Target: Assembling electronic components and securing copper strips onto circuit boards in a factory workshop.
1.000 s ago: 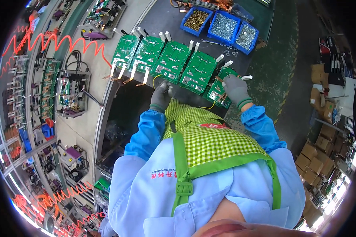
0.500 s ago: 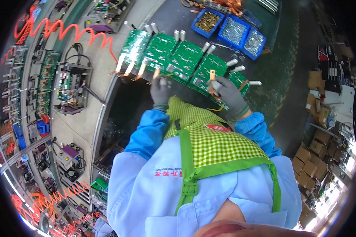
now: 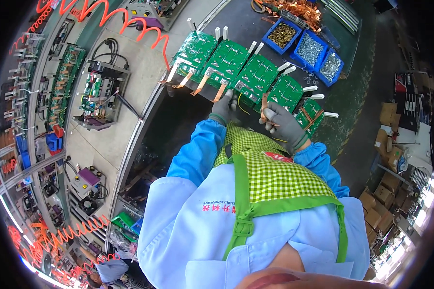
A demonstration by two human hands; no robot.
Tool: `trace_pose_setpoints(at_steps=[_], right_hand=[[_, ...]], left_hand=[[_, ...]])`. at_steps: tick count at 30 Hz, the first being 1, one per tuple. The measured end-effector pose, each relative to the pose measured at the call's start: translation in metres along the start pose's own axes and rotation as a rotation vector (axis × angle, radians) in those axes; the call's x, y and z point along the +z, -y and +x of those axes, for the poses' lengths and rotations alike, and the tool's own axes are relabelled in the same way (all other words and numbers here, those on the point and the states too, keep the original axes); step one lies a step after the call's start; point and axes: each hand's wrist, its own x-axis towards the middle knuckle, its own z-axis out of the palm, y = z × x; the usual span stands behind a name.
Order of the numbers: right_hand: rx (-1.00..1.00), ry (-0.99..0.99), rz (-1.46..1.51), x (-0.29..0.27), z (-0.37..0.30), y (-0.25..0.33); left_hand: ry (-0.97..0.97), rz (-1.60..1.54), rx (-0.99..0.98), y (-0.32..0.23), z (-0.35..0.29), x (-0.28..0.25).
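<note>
A row of green circuit boards (image 3: pixel 258 72) with white posts on the far edge lies along the bench edge before me. Bent copper strips (image 3: pixel 200 84) stick out from the near edge of the left boards. My left hand (image 3: pixel 223 108), in a grey glove, is curled at that edge, just below a copper strip; its fingertips are partly hidden. My right hand (image 3: pixel 285 123), also gloved, pinches a loose copper strip (image 3: pixel 264 103) held upright in front of the third and fourth boards. More copper strips (image 3: pixel 311 117) lie across the rightmost board.
Blue bins of brass (image 3: pixel 280 36) and silvery (image 3: pixel 309 49) small hardware stand beyond the boards, near a heap of copper pieces (image 3: pixel 301 13). A coiled orange hose (image 3: pixel 147 30) hangs at the left. An open electronics unit (image 3: pixel 101 94) sits on the left bench; cartons (image 3: pixel 383 192) are stacked at right.
My view has shifted, so the boards appear further right. My right hand has drawn the copper strip left and nearer along the row. My left hand stays by the same copper strip.
</note>
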Motion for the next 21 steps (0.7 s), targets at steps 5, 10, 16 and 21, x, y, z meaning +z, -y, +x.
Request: trace_pose_setpoints(at_steps=[5,10,16,21], right_hand=[[0.044,0.056,-0.075,0.012,0.009,-0.007],[0.079,0.037,-0.064,0.017,0.020,-0.016],[0.113,0.023,-0.025,0.028,0.033,-0.017],[0.073,0.004,-0.050,0.035,0.062,-0.021]], left_hand=[[0.066,-0.002,-0.100,-0.003,0.003,0.005],[0.073,-0.144,-0.088,0.001,0.006,0.016],[0.162,-0.078,-0.038,0.001,0.000,0.013],[0.352,-0.074,0.014,0.009,0.008,0.000]])
